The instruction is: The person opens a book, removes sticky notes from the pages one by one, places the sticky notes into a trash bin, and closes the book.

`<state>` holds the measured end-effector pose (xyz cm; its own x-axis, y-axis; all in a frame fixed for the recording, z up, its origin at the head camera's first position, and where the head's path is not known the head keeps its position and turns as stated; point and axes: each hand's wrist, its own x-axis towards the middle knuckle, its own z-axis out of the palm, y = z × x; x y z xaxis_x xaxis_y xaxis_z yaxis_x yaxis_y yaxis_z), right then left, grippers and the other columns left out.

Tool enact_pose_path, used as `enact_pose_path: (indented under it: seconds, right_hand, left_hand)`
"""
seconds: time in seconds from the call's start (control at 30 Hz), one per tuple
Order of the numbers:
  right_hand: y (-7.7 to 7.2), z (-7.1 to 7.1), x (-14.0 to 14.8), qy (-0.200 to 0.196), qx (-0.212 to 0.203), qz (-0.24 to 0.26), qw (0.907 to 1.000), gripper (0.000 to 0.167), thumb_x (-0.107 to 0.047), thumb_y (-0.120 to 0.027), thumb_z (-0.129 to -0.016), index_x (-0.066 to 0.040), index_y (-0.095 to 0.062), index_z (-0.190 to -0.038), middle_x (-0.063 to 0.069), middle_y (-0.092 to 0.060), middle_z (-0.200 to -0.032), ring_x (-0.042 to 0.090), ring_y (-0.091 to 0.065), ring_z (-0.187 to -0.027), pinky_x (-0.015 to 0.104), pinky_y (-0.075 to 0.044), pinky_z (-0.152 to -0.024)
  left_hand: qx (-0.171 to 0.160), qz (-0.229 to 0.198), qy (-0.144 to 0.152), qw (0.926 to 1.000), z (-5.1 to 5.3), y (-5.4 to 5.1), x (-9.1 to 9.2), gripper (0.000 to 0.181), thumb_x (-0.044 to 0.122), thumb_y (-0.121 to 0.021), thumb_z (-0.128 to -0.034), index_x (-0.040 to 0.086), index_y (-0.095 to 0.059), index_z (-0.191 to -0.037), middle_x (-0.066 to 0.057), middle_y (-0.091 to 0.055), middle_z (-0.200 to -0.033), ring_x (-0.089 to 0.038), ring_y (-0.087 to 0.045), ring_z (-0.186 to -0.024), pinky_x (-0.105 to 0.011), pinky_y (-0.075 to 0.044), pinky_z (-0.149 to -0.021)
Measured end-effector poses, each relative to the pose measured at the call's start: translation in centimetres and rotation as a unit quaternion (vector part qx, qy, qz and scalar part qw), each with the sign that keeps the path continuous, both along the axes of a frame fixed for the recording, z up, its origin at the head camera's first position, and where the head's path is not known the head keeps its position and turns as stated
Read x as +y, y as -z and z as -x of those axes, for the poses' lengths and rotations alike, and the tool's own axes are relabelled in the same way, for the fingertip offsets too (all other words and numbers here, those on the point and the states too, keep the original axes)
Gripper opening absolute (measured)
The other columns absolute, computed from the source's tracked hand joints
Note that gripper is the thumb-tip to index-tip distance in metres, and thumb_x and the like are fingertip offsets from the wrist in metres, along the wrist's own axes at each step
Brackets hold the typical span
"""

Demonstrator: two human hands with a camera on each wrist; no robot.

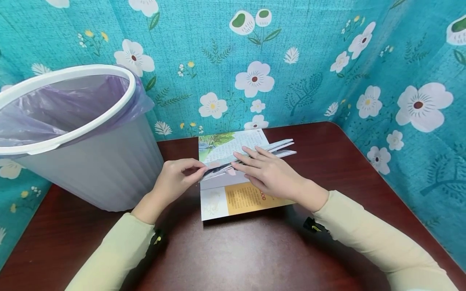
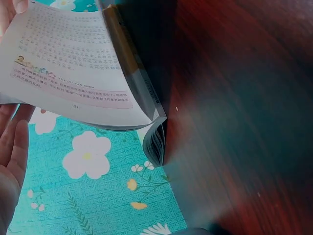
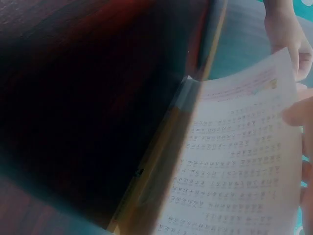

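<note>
An open book (image 1: pixel 213 200) lies on the table, its printed pages partly raised along the middle. My left hand (image 1: pixel 180 176) pinches the left end of the raised pages (image 1: pixel 218 171) between thumb and fingers. Over the top of the same pages lies my right hand (image 1: pixel 269 169), its fingers spread and nearly straight. In the left wrist view a lifted page (image 2: pixel 68 63) with lines of text curves up, and the left hand (image 2: pixel 12 147) is partly behind it. The right wrist view shows the right hand (image 3: pixel 301 122) along the edge of a page (image 3: pixel 234 161).
A grey bin (image 1: pixel 109 161) with a white rim and a purple liner bag (image 1: pixel 91 97) stands left of the book, close to the left forearm. The dark red-brown table (image 1: pixel 247 250) ends at a teal floral curtain (image 1: pixel 218 60) behind and at the right.
</note>
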<state>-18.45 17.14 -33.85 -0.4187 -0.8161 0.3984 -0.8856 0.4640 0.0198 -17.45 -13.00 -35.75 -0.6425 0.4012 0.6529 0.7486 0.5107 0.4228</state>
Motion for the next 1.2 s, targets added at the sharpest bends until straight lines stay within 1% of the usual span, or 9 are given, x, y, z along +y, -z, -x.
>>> enact_pose_path:
  seconds: [0.13, 0.3, 0.57, 0.7, 0.83, 0.93, 0.97, 1.03, 1.2]
  right_hand:
    - [0.2, 0.0, 0.1, -0.014, 0.018, 0.014, 0.9996, 0.053, -0.007, -0.080, -0.088, -0.007, -0.065, -0.139, 0.015, -0.053, -0.149, 0.035, -0.045, -0.141, 0.052, -0.032, -0.115]
    - [0.3, -0.1, 0.1, -0.021, 0.033, 0.016, 0.9991, 0.051, -0.007, -0.080, -0.088, -0.005, -0.065, -0.137, 0.014, -0.055, -0.148, 0.033, -0.046, -0.141, 0.050, -0.031, -0.117]
    - [0.5, -0.4, 0.0, -0.017, 0.052, 0.003, 0.9985, 0.052, -0.008, -0.080, -0.089, -0.007, -0.064, -0.139, 0.013, -0.056, -0.146, 0.031, -0.048, -0.139, 0.050, -0.027, -0.119]
    - [0.7, -0.5, 0.0, -0.022, 0.063, 0.008, 0.9977, 0.053, -0.007, -0.081, -0.087, -0.006, -0.065, -0.138, 0.014, -0.058, -0.144, 0.033, -0.049, -0.139, 0.051, -0.027, -0.118]
    - [0.8, -0.6, -0.1, -0.030, 0.098, 0.025, 0.9944, 0.051, -0.005, -0.083, -0.083, -0.005, -0.068, -0.132, 0.013, -0.065, -0.135, 0.033, -0.054, -0.134, 0.052, -0.035, -0.114]
    - [0.8, -0.5, -0.5, -0.032, 0.129, 0.046, 0.9901, 0.047, -0.002, -0.084, -0.081, -0.006, -0.071, -0.126, 0.010, -0.072, -0.124, 0.027, -0.064, -0.122, 0.050, -0.043, -0.105]
    - [0.7, -0.5, -0.6, -0.027, 0.128, 0.053, 0.9901, 0.044, -0.001, -0.083, -0.082, -0.007, -0.072, -0.124, 0.008, -0.074, -0.119, 0.024, -0.067, -0.117, 0.048, -0.045, -0.101]
    - [0.5, -0.4, -1.1, -0.012, 0.100, 0.059, 0.9931, 0.039, 0.000, -0.081, -0.083, -0.008, -0.071, -0.121, 0.006, -0.075, -0.111, 0.022, -0.070, -0.106, 0.048, -0.046, -0.095]
    - [0.0, 0.3, -1.8, 0.035, -0.005, 0.047, 0.9983, 0.030, 0.004, -0.076, -0.086, -0.007, -0.072, -0.114, 0.006, -0.070, -0.108, 0.026, -0.065, -0.100, 0.042, -0.052, -0.088]
  left_hand:
    - [-0.006, -0.009, -0.011, 0.9999, 0.0, -0.1, 0.1, 0.010, -0.002, -0.083, -0.0822, 0.003, -0.079, -0.090, -0.005, -0.076, -0.085, -0.015, -0.071, -0.073, -0.039, -0.060, -0.068]
    - [-0.008, -0.014, -0.017, 0.9997, 0.0, -0.2, 0.2, 0.010, 0.000, -0.084, -0.0817, 0.002, -0.079, -0.090, -0.006, -0.076, -0.084, -0.017, -0.071, -0.074, -0.039, -0.060, -0.069]
    - [0.007, -0.021, -0.040, 0.9989, 0.0, -0.2, 0.4, 0.013, -0.005, -0.084, -0.0785, 0.004, -0.078, -0.087, -0.006, -0.075, -0.081, -0.017, -0.070, -0.071, -0.041, -0.059, -0.066]
    - [0.007, -0.021, -0.042, 0.9989, 0.0, -0.2, 0.5, 0.012, -0.004, -0.083, -0.0792, 0.003, -0.079, -0.087, -0.006, -0.075, -0.082, -0.017, -0.071, -0.072, -0.041, -0.059, -0.067]
    - [-0.009, -0.022, -0.033, 0.9992, -0.2, -0.4, 0.5, 0.010, -0.002, -0.083, -0.0811, 0.003, -0.079, -0.089, -0.006, -0.076, -0.083, -0.017, -0.071, -0.075, -0.041, -0.059, -0.068]
    - [-0.014, -0.019, -0.021, 0.9995, -0.2, -0.5, 0.6, 0.009, -0.002, -0.082, -0.0823, 0.003, -0.080, -0.090, -0.006, -0.076, -0.084, -0.017, -0.071, -0.075, -0.039, -0.058, -0.067]
    - [-0.013, -0.014, -0.018, 0.9996, -0.2, -0.5, 0.6, 0.009, -0.001, -0.082, -0.0826, 0.003, -0.080, -0.090, -0.006, -0.076, -0.085, -0.017, -0.071, -0.075, -0.039, -0.058, -0.067]
    - [-0.012, -0.007, -0.015, 0.9998, -0.2, -0.5, 0.7, 0.009, -0.001, -0.082, -0.0827, 0.003, -0.080, -0.090, -0.006, -0.076, -0.085, -0.017, -0.070, -0.075, -0.038, -0.057, -0.066]
    - [-0.015, 0.005, -0.011, 0.9998, -0.2, -0.6, 1.1, 0.009, 0.002, -0.083, -0.0835, 0.004, -0.080, -0.091, -0.005, -0.076, -0.086, -0.017, -0.068, -0.074, -0.037, -0.055, -0.064]
